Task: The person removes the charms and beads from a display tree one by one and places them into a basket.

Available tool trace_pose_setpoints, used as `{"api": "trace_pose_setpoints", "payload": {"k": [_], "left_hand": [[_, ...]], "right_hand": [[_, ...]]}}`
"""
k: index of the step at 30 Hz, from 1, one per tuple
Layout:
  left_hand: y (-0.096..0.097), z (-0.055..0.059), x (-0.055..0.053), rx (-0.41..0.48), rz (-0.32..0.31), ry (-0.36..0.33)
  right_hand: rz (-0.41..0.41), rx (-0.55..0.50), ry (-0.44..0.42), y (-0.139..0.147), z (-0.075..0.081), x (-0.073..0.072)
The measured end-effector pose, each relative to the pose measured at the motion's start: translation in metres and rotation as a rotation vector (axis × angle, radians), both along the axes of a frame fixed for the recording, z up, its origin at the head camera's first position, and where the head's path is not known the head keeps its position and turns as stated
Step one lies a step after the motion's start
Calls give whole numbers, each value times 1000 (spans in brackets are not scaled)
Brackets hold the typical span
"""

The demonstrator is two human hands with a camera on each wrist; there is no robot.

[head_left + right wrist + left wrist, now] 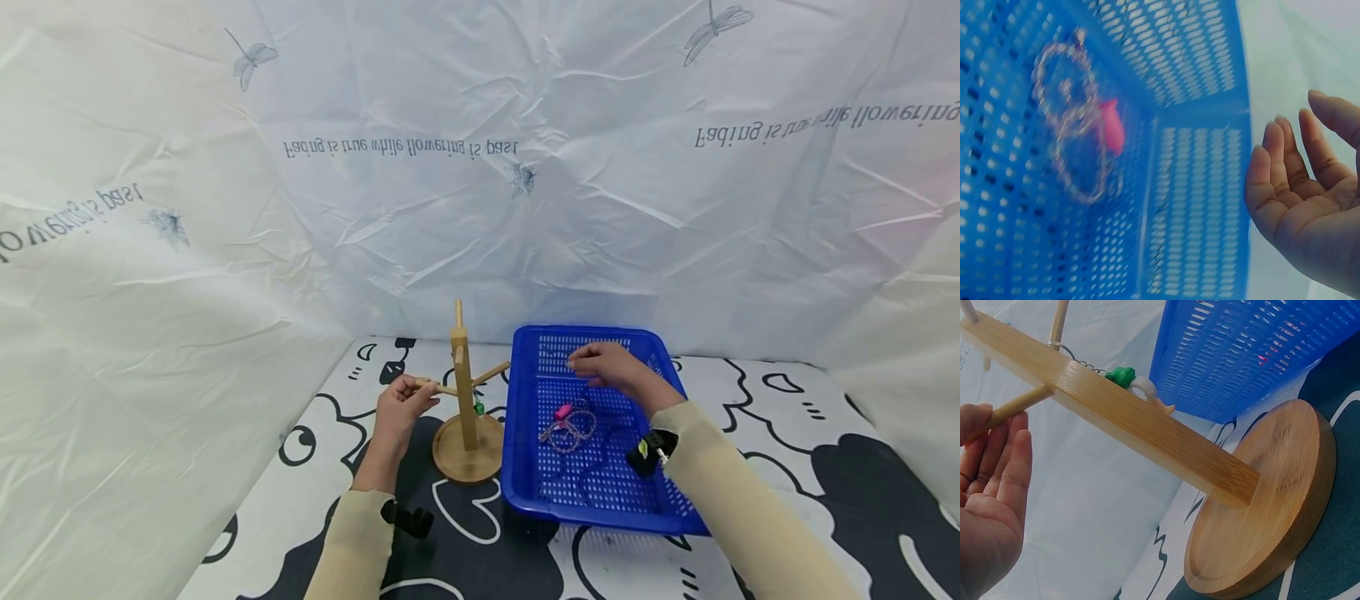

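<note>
A wooden stand [467, 408] with several pegs and a round base rises from the table. My left hand [405, 400] pinches the end of one side peg [1019, 407] between thumb and fingers. From another peg hangs a keychain with a green charm [1121, 377]; a white, curved piece shows below the green in the left wrist view. My right hand [611, 367] hovers over the far part of a blue basket [517, 492], fingers loosely bent and holding nothing. Inside the basket lie a pink charm [1111, 128] and beaded loops [1079, 190], blurred in the right wrist view.
The blue basket stands close to the right of the wooden stand. A black-and-white patterned cloth [795, 500] covers the table. Pale printed sheeting [465, 225] hangs behind and at both sides.
</note>
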State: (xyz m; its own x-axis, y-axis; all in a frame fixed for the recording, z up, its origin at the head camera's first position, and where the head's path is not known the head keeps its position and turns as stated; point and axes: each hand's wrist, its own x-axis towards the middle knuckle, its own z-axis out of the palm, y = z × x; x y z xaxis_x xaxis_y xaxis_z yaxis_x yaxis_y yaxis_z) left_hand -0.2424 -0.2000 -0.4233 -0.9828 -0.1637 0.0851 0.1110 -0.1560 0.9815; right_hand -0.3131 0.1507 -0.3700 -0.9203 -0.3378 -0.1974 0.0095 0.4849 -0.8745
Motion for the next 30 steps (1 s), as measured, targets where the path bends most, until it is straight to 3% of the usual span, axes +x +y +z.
{"api": "trace_pose_setpoints", "payload": {"k": [5, 11, 18, 30], "left_hand": [[0, 0, 0, -1, 2, -4], [0, 1, 0, 5, 4, -2], [0, 0, -1, 1, -4, 0], [0, 0, 1, 9, -8, 10]], "right_hand": [[33, -36, 49, -10, 11, 8], [84, -110, 47, -21, 21, 21], [107, -171, 19, -39, 23, 29], [80, -226, 25, -67, 22, 36]]}}
